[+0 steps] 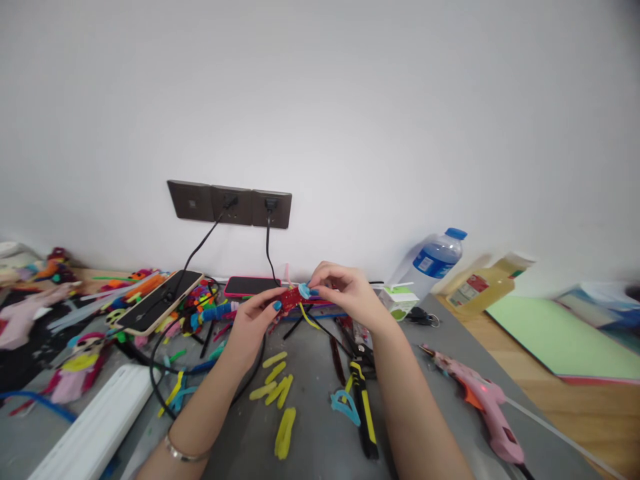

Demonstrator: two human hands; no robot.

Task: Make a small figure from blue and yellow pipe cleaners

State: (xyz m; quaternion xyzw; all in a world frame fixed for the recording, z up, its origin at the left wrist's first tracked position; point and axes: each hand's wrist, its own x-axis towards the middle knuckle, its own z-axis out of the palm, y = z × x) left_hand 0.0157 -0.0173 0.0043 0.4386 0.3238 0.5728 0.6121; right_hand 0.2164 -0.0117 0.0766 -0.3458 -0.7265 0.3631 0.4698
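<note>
Red craft piece sits between both hands, apparently lifted off the surface, small blue piece at its end nearest the right fingers. Left hand: thumb and index pinch the red body from its left. Right hand: thumb and index tips pinch the blue piece's edge; I can't make out its other fingers fully. I'd judge both light, soft and bendy, not slippery, easy to crush. Best hold, I think: gentle pinch on the red body, blue taken by its rim. Left forearm and right forearm reach forward, angled inward; right hand a bit higher, knuckles up. Yellow strips lie below the fingers, toward my camera; glue gun well right of them.
</note>
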